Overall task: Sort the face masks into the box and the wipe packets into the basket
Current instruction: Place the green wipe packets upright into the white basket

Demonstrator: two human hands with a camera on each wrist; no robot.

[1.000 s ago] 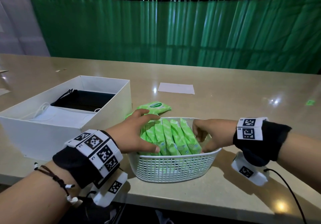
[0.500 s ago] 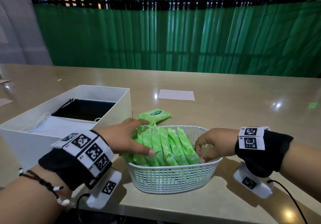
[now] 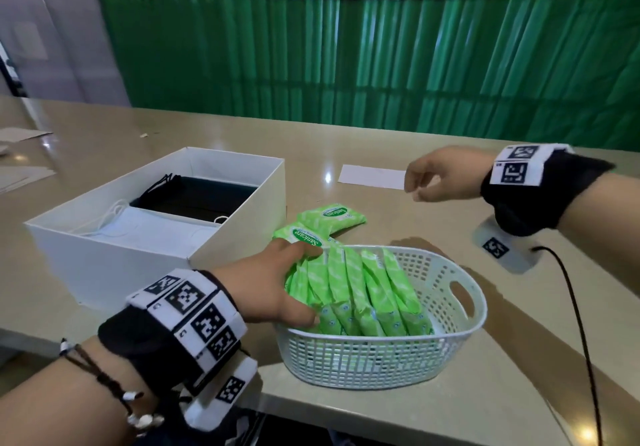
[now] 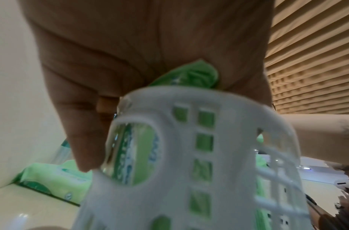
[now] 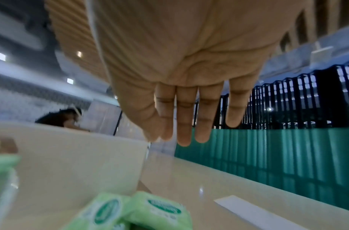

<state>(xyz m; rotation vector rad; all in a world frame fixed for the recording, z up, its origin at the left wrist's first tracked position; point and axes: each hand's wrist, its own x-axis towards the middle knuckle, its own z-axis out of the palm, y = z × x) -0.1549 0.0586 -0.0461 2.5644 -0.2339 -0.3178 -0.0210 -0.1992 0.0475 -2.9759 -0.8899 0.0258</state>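
Note:
A white mesh basket near the table's front edge holds several green wipe packets standing on edge in a row. My left hand grips the row's left end, fingers over the top and thumb on the near side. One more packet leans at that end under my fingers. A loose packet lies flat on the table behind the basket. The white box to the left holds white masks and black masks. My right hand hovers empty above the table, fingers straight.
A white paper slip lies on the beige table behind the basket, under my right hand. A black cable hangs from my right wrist. Green sheeting lines the far side. Papers lie at far left.
My right hand has left the basket's right end and risen up and back, now open over the paper slip. My left hand stays on the packets at the basket's left end.

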